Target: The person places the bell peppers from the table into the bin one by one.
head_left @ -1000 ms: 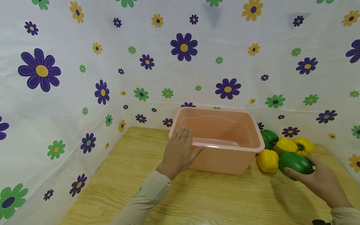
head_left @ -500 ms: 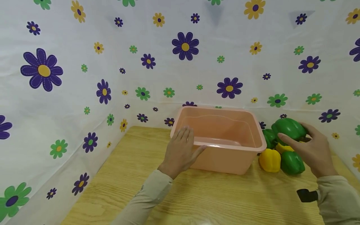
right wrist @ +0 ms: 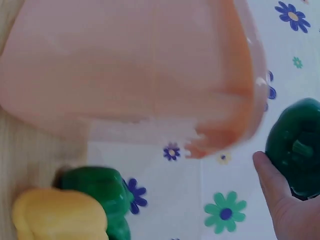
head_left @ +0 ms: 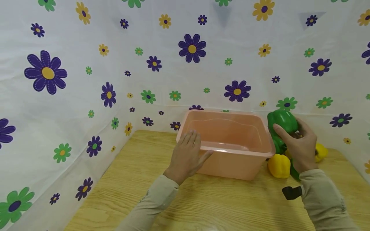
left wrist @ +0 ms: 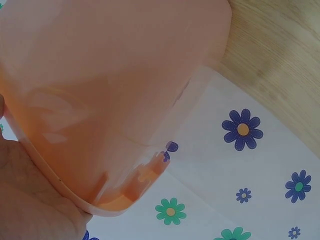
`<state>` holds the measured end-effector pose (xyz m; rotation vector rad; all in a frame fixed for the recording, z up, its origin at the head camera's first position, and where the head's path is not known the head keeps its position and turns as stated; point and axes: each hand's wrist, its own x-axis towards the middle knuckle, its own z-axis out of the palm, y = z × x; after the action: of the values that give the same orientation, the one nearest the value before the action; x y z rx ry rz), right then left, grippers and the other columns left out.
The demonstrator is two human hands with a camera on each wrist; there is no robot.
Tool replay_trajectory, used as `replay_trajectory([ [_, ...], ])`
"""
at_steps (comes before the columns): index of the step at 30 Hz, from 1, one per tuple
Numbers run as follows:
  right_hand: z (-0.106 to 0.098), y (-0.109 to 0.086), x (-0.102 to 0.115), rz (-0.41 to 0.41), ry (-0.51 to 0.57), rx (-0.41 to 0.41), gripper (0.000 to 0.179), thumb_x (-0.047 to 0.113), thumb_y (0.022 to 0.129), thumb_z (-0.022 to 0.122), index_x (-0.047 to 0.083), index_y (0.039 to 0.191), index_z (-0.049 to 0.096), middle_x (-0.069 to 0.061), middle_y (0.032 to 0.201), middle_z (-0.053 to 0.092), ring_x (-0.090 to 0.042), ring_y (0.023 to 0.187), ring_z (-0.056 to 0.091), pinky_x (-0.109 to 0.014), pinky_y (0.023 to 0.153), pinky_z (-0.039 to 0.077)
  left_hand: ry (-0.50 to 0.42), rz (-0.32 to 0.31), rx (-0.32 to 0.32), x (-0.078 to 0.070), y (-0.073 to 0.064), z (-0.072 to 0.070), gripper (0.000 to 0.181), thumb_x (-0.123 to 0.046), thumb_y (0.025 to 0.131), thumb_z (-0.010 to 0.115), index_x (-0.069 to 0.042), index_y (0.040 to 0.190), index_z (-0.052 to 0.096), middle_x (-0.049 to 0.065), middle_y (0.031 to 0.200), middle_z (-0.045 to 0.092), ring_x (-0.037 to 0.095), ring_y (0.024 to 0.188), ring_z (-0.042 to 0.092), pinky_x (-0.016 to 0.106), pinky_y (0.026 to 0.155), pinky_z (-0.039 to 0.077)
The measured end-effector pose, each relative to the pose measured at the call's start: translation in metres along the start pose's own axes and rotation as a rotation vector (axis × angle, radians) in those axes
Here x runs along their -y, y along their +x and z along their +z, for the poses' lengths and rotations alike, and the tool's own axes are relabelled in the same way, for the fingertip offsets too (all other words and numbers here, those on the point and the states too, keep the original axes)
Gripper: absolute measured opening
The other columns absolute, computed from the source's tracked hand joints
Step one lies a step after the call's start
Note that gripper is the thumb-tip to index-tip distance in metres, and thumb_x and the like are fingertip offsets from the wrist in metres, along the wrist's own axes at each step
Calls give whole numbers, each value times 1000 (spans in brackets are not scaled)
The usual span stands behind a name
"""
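Note:
My right hand (head_left: 302, 146) holds a green bell pepper (head_left: 281, 120) at the right end of a pink plastic tub (head_left: 228, 165). The pepper is raised level with the tub's rim, thumb on its near side; the other fingers are mostly hidden. In the right wrist view the same pepper (right wrist: 287, 145) appears at the right edge, just outside the tub's wall. Fingers straight and together, my left hand (head_left: 186, 157) rests at the tub's near left rim. The left wrist view shows this hand (left wrist: 35, 195) against the rim from outside. The visible inside of the tub is bare.
Right of the tub lie more bell peppers: a yellow one (head_left: 278, 166) in front, a green one (head_left: 279, 147) behind it, and another yellow one (head_left: 321, 152) farther right. My right arm partly covers the group. A flower-print sheet (head_left: 162, 73) stands behind the wooden table (head_left: 219, 199).
My right hand has lifted the green bell pepper from above the other peppers and carried it up and left toward the tub. My left hand has stayed at the rim.

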<state>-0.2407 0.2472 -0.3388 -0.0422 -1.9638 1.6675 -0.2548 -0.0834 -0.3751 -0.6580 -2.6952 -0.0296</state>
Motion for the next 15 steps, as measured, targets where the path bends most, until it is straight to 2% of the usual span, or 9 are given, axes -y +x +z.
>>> replay_trajectory([
  [4, 7, -1, -6, 59, 138, 29, 65, 16, 90, 79, 8, 148, 50, -4, 131, 55, -15, 107, 60, -13, 79, 55, 1, 0, -6, 0, 0, 1, 84, -64, 104, 32, 4, 152, 40, 21, 158, 37, 33, 149, 31, 43, 124, 21],
  [9, 10, -2, -12, 79, 161, 58, 74, 15, 91, 78, 5, 154, 41, -15, 145, 46, -19, 117, 56, -12, 82, 54, 4, -3, -4, -1, 1, 1, 85, -65, 104, 31, 4, 153, 38, 20, 159, 36, 32, 150, 30, 43, 124, 20],
  [15, 10, -2, -13, 74, 145, 83, 79, 15, 92, 77, 6, 157, 34, -21, 151, 39, -22, 123, 55, -11, 83, 53, 6, -8, -5, -1, 0, 1, 85, -65, 104, 32, 4, 153, 38, 20, 159, 36, 32, 149, 31, 44, 124, 21],
])
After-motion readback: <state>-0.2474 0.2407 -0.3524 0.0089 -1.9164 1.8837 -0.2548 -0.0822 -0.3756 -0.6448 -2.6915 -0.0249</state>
